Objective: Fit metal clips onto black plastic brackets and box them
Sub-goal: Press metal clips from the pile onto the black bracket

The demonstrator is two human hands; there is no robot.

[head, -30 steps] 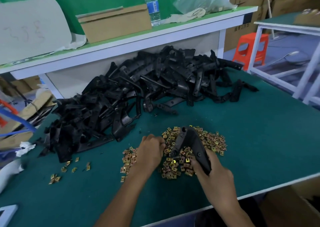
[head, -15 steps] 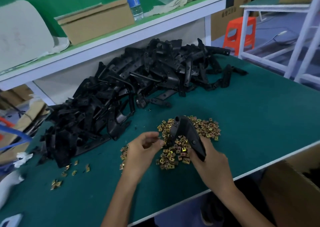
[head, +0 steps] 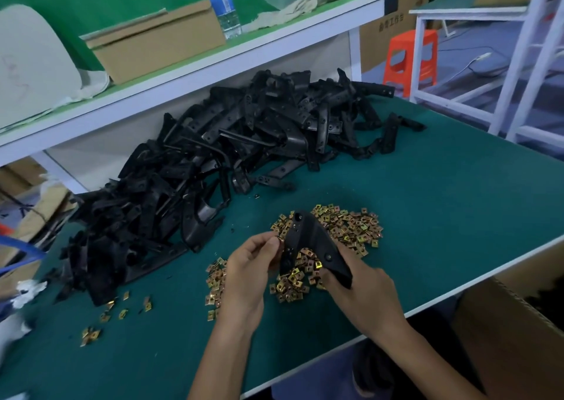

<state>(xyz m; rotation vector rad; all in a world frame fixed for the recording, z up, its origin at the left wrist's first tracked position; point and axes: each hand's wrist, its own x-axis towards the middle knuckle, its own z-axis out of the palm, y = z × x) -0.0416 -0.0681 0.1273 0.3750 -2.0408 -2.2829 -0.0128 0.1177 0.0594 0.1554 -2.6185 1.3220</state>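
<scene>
A bent black plastic bracket (head: 308,241) is held above a heap of small gold metal clips (head: 345,228) on the green table. My right hand (head: 363,293) grips the bracket's lower right end. My left hand (head: 247,265) pinches a gold clip (head: 278,241) between thumb and fingertips, right against the bracket's left edge. A large pile of loose black brackets (head: 213,170) lies behind, stretching from the left to the table's far right.
Stray clips (head: 119,311) lie scattered at the left front. An open cardboard box (head: 506,326) stands below the table's front right edge. A shelf above the pile carries a cardboard box (head: 155,39) and a water bottle (head: 222,6). An orange stool (head: 409,58) stands beyond the table.
My left hand has lifted off the clip heap with a clip pinched in its fingers and brought it to the bracket's left edge. The right hand keeps hold of the bracket.
</scene>
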